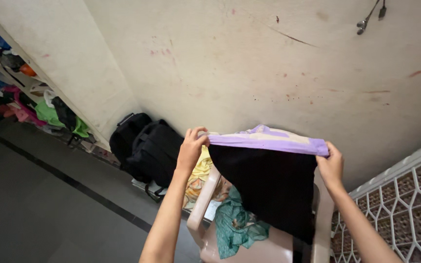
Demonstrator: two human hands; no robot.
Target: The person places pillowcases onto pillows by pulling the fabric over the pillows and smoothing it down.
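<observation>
two hands up in the head view, both pinching the same garment. your left hand point(191, 148) is closed on one end of the purple band, your right hand point(331, 165) is closed on the other end, and the black garment point(269, 187) hangs stretched between them, up in the air over the pinkish plastic chair point(261, 248). the bottom edge droops down toward the seat; can't tell if it's touching.

on the chair there's a teal cloth point(235, 226) bunched up, and a yellow patterned cloth point(200, 180) sitting just behind your left wrist. a black backpack point(147, 146) leans against the wall to the left, and there's a white lattice grille point(405, 204) by your right arm.

my guess at what could go sideways: you're only holding it by fingertips on the band, so if either pinch lets go that end flops onto the pile. the hanging hem could also drag the teal cloth off the seat.
</observation>
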